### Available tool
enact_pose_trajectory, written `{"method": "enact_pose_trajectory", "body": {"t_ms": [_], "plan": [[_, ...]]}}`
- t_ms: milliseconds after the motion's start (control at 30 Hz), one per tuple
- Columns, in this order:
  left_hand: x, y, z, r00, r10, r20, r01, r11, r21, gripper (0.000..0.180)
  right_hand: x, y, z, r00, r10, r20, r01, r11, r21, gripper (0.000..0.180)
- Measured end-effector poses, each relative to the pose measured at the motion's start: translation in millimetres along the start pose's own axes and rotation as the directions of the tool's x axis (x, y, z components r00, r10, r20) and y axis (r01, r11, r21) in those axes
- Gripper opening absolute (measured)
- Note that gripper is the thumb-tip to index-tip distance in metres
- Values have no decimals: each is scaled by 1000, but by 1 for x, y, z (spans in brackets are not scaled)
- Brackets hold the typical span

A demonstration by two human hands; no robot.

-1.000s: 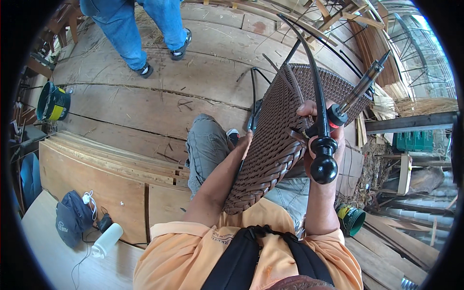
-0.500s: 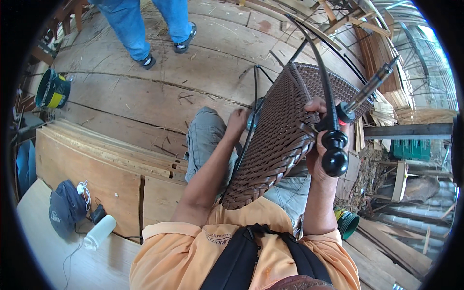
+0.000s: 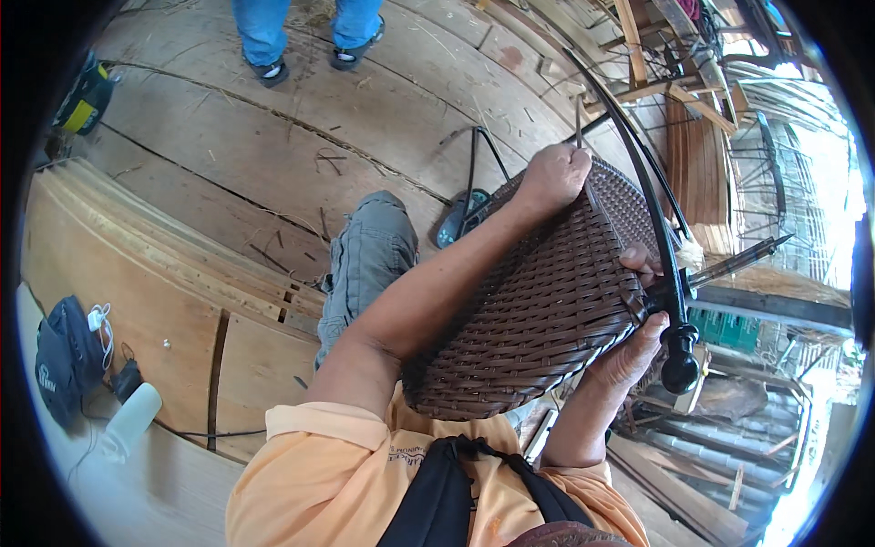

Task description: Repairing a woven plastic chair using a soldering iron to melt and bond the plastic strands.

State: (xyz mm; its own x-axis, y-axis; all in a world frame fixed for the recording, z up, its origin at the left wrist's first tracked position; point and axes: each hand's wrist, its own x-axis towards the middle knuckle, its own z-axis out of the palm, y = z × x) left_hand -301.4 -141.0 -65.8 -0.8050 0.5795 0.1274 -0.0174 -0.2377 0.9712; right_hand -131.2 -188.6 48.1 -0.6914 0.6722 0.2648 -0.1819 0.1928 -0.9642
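A brown woven wicker seat on a black frame lies tilted across my lap. My left hand is closed at its far edge, with a thin brown weaving strip sticking up out of the fist. At the right edge, my right hand is wrapped round the corner, thumb below and fingers above. The same hand has hold of a pointed tool with a metal shaft; its handle is mostly hidden behind the curved black frame bar. That bar ends in a round black knob.
Another person's legs in blue jeans stand at the far left. Stacked boards lie to my left, with a dark cap and a white bottle near them. A green bucket stands at far left; wood pieces crowd the right.
My left hand has moved from beside my knee up to the seat's far edge and closed on a strip. The seat has shifted right, and the tool in my right hand now points more sideways.
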Motion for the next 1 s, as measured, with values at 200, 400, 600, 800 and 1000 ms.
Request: {"method": "enact_pose_trajectory", "body": {"t_ms": [200,400,600,800,1000], "plan": [[15,-12,24,993,10,-121,5,992,127,37,-2,-4,7,995,54,-85,-55,998,-9,96],[-26,17,-24,987,66,-144,-36,978,204,32,2,-7,2,999,26,-44,-30,994,-109,98],[-114,92,-72,870,491,47,-467,851,-238,21,1,-2,-2,999,24,-25,-25,999,-40,87],[-116,115,-61,801,543,250,-423,810,-406,26,-2,4,-6,997,79,-11,-76,985,152,72],[-108,120,-60,804,480,351,-355,861,-364,23,-1,1,-3,999,45,-11,-44,995,87,57]]}}
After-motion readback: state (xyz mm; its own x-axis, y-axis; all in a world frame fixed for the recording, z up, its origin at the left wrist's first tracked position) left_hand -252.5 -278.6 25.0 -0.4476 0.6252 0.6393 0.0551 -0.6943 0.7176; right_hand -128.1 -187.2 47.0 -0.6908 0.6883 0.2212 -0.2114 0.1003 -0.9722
